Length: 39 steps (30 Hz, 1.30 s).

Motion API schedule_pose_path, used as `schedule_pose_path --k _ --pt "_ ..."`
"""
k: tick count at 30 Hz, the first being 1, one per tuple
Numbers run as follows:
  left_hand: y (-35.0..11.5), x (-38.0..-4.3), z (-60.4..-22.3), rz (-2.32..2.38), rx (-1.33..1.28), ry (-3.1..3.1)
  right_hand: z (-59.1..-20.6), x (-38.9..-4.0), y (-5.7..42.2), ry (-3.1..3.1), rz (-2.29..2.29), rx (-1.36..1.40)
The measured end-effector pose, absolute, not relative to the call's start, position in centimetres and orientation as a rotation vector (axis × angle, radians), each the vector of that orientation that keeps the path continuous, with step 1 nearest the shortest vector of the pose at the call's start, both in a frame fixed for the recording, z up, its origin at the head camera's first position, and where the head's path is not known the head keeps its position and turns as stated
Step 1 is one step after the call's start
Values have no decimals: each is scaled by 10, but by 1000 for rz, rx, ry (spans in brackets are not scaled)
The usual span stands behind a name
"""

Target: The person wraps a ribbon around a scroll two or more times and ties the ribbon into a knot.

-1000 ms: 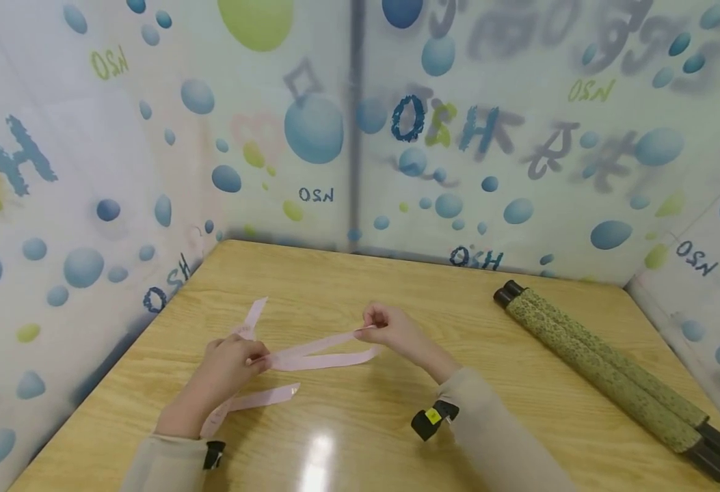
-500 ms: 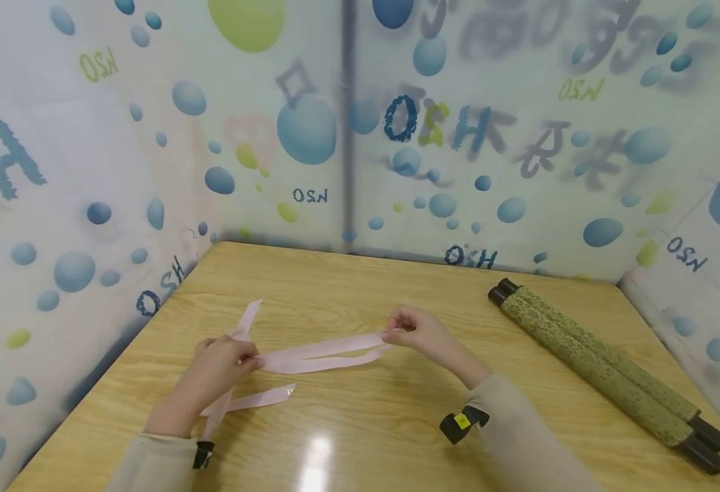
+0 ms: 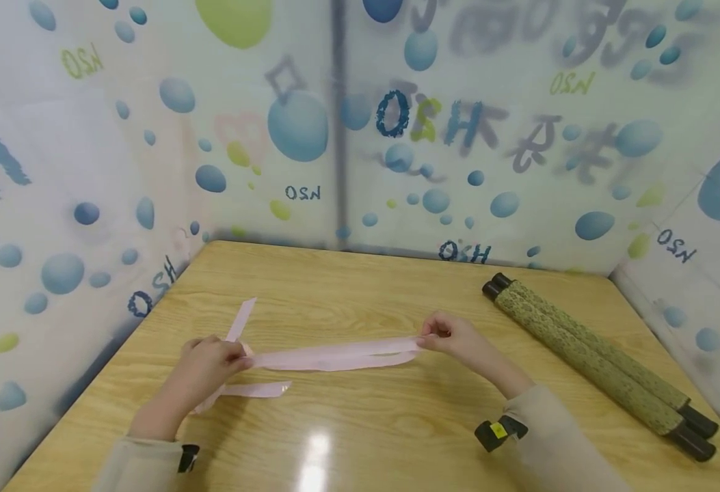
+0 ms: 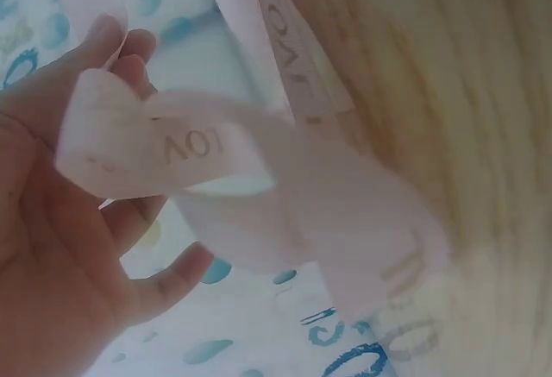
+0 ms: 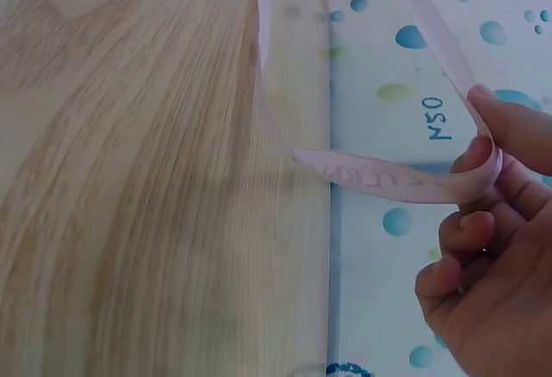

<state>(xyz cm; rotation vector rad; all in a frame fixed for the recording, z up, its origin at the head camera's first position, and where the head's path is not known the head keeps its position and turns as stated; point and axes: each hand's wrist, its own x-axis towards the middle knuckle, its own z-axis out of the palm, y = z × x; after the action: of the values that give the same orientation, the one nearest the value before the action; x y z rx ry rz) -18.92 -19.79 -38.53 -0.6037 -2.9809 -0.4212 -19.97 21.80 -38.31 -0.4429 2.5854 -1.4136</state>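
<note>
A pale pink ribbon (image 3: 329, 357) with printed lettering stretches sideways between both hands, above the wooden table. My left hand (image 3: 208, 362) pinches it between thumb and forefinger; in the left wrist view a loose loop of the ribbon (image 4: 198, 148) curls in front of the palm. My right hand (image 3: 458, 342) pinches the other end of the doubled length, and in the right wrist view the ribbon (image 5: 388, 183) folds round the fingertips into a loop. Two slanted-cut tails stick out near the left hand, one pointing away, one pointing right.
Two rolled scrolls (image 3: 587, 362) in green-gold patterned cloth with dark end knobs lie side by side at the table's right. The wooden table (image 3: 366, 424) ends at walls of bubble-printed sheeting (image 3: 396, 171).
My right hand has moved to the right, drawing the ribbon loop longer and narrower. My left hand has shifted slightly left in the view and keeps its pinch.
</note>
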Motion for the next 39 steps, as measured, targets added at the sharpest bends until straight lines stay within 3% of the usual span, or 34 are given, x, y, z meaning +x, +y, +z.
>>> schedule_pose_path --k 39 --pt "-251 -178 -391 -263 -483 -2948 -367 -126 324 2940 -1041 94"
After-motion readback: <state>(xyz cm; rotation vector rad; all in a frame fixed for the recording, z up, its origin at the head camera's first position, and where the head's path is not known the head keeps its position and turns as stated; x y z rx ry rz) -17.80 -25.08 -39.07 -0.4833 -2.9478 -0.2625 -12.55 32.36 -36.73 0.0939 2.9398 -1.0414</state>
